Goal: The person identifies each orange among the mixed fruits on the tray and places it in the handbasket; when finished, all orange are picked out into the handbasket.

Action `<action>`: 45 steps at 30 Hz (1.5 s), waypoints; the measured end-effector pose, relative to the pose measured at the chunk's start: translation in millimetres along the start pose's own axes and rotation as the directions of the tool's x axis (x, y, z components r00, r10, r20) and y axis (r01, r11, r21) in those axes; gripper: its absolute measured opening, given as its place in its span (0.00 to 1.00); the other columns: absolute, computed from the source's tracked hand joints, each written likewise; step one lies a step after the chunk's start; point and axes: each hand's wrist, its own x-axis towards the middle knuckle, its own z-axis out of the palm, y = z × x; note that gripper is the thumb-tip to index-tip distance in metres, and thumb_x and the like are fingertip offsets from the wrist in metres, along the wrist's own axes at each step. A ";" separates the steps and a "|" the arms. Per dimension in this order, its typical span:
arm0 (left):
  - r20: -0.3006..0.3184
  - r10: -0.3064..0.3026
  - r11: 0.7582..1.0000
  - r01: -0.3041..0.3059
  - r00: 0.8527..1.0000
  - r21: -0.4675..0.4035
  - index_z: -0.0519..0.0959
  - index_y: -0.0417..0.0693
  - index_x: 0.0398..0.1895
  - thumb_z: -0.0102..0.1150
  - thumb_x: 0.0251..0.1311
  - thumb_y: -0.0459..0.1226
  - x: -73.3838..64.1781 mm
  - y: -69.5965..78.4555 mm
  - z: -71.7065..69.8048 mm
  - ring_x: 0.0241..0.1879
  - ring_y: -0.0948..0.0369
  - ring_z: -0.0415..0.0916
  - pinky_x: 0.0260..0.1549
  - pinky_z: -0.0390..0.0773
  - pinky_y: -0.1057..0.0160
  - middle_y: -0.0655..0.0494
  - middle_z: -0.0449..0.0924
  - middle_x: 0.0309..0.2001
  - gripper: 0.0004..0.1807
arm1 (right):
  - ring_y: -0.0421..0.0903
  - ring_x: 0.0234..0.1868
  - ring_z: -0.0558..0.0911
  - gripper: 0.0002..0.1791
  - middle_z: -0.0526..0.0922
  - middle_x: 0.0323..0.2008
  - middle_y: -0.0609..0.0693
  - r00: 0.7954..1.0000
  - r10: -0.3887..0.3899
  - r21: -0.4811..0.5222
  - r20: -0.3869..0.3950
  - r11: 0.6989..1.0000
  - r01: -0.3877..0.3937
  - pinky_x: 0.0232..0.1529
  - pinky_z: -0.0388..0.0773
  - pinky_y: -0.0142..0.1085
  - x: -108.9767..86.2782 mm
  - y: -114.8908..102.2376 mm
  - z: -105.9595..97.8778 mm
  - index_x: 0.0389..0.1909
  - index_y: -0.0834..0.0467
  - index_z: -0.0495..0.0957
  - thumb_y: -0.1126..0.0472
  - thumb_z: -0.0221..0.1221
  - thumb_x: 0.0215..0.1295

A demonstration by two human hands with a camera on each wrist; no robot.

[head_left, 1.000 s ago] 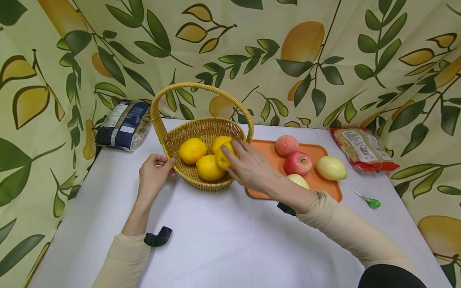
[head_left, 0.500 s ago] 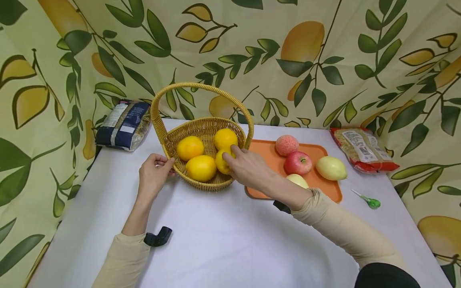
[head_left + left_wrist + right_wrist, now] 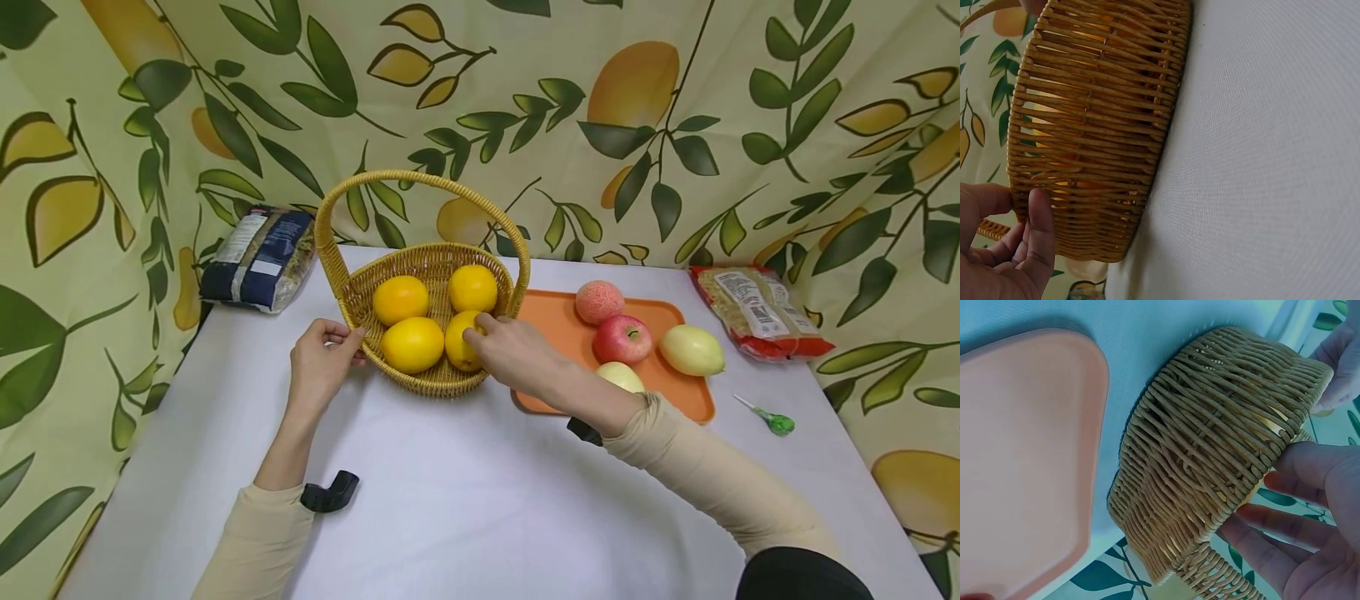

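A woven wicker basket [image 3: 435, 387] with a tall hooped handle stands on the white table, holding several round orange-yellow fruits. My left hand [image 3: 321, 367] pinches the basket's left rim between thumb and fingers; in the left wrist view that hand [image 3: 1007, 244] grips the edge at lower left. My right hand [image 3: 525, 354] reaches over the right rim and touches the front right orange-yellow fruit [image 3: 459, 343], whose right side it partly covers. In the right wrist view, the spread fingers of the right hand [image 3: 1316, 519] lie along the rim; their contact with the fruit is hidden.
To the right lies an orange tray [image 3: 543, 308] with a pink textured ball-like fruit [image 3: 599, 302], a red apple [image 3: 622, 339] and pale yellow fruits [image 3: 692, 350]. A green lollipop [image 3: 776, 422] lies beside it. Filled bags stand at back left [image 3: 258, 258] and back right [image 3: 761, 312].
My right hand has lowered a fruit into the basket's front right and eased its hold on it. The other fruits have shifted into two rows. The left hand has stayed on the rim.
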 end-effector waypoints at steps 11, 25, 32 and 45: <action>0.004 0.000 1.000 0.000 1.000 -0.010 0.72 0.34 0.44 0.59 0.66 0.42 -1.3 -0.6 -1.3 0.26 0.60 0.85 0.29 0.86 0.65 0.47 0.75 0.34 0.17 | 0.44 0.23 0.69 0.04 0.74 0.29 0.51 1.000 0.006 0.013 0.007 1.000 -0.006 0.18 0.69 0.28 -0.5 -0.2 0.0 0.32 0.56 0.74 0.67 0.55 0.66; 0.009 -0.016 1.000 0.016 1.000 -0.008 0.72 0.35 0.45 0.59 0.66 0.43 -0.9 0.0 -2.7 0.26 0.61 0.85 0.29 0.86 0.65 0.47 0.75 0.35 0.18 | 0.48 0.37 0.82 0.13 0.81 0.44 0.54 0.985 0.086 0.159 -0.148 0.985 -0.062 0.33 0.84 0.36 -34.4 14.1 -26.2 0.49 0.59 0.80 0.60 0.62 0.65; -0.003 -0.018 1.000 0.018 1.000 0.000 0.72 0.35 0.45 0.59 0.66 0.43 0.8 -1.0 -5.1 0.26 0.60 0.85 0.29 0.86 0.65 0.48 0.75 0.35 0.18 | 0.57 0.51 0.83 0.19 0.82 0.53 0.59 0.940 0.226 0.168 -0.254 0.968 -0.187 0.46 0.85 0.50 -76.6 25.0 -31.8 0.52 0.60 0.80 0.57 0.65 0.62; 0.003 -0.018 1.000 0.019 1.000 -0.006 0.72 0.35 0.45 0.59 0.66 0.43 1.1 -3.2 -10.0 0.25 0.63 0.84 0.30 0.87 0.64 0.48 0.75 0.34 0.18 | 0.55 0.49 0.82 0.17 0.83 0.49 0.57 0.827 0.425 0.291 -0.368 0.897 -0.331 0.45 0.82 0.49 -128.2 31.6 -8.3 0.47 0.61 0.82 0.63 0.67 0.56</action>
